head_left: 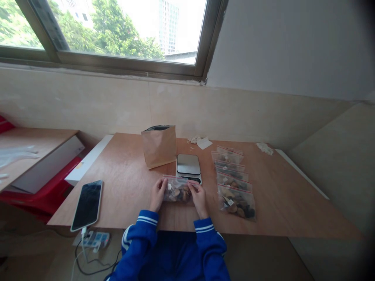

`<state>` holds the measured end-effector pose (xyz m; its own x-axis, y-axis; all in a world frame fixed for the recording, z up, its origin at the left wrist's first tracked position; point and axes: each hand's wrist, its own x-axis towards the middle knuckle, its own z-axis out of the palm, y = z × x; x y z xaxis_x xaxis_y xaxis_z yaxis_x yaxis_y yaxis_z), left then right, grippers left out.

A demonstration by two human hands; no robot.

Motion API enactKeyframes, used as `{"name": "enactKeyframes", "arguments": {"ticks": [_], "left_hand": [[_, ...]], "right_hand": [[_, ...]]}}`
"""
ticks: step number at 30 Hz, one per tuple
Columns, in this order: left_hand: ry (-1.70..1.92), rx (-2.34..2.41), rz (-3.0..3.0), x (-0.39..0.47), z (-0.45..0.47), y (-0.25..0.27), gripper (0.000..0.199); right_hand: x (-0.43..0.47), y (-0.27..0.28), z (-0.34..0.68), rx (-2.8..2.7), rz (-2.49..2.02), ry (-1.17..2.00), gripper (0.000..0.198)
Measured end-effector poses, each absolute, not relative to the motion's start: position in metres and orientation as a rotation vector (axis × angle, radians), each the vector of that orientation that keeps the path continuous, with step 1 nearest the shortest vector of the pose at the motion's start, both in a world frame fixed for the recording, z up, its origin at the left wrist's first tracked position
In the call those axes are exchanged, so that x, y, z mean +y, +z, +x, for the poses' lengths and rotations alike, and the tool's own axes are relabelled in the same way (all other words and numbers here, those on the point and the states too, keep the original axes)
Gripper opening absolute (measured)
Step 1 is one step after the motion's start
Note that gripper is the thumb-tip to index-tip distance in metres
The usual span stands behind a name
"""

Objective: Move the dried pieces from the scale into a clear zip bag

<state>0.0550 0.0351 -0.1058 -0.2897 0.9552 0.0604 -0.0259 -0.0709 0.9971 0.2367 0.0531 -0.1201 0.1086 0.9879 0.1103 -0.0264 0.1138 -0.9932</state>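
Left hand: the left hand [157, 194] grips the left edge of a small clear bag [178, 190], fingers clenched on the plastic.
Right hand: the right hand [199, 198] grips the right edge of the same bag, fingers clenched on it too.
Bag in hand: it lies flat on the counter [125, 183] just in front of the person, between the two hands, filled with dark and tan lumps; its red-striped seal runs along the far edge.
Key relation: the bag's long axis runs left to right, so each hand sits at one end; neither hand is nearer, both touch it.
Scale: one small scale [188, 165] stands just behind the bag, its plate bare.
Paper bag: one brown paper bag [159, 146] stands upright, open at the top, to the left of the scale and just beside it.
Filled bags: a row of five filled bags [233, 180] lies to the right of the scale, overlapping, running away from the person.
Phone: one phone [87, 204] lies near the counter's left front corner, a cable at its near end.
Scraps: white paper scraps [200, 141] lie by the wall.
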Motion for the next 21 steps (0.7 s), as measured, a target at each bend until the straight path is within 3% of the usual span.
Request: {"name": "enactKeyframes", "arguments": {"ticks": [10,21], "left_hand": [[1.528,1.415,1.060,0.0384,0.0623,-0.1108,0.044],[1.525,1.349,0.939,0.0353,0.0600,-0.1097,0.043]], "right_hand": [[0.0499,-0.1295,0.2411,-0.966,-1.312,0.839,0.051],[0.0501,-0.1308,0.2419,-1.001,-1.318,0.737,0.048]]}}
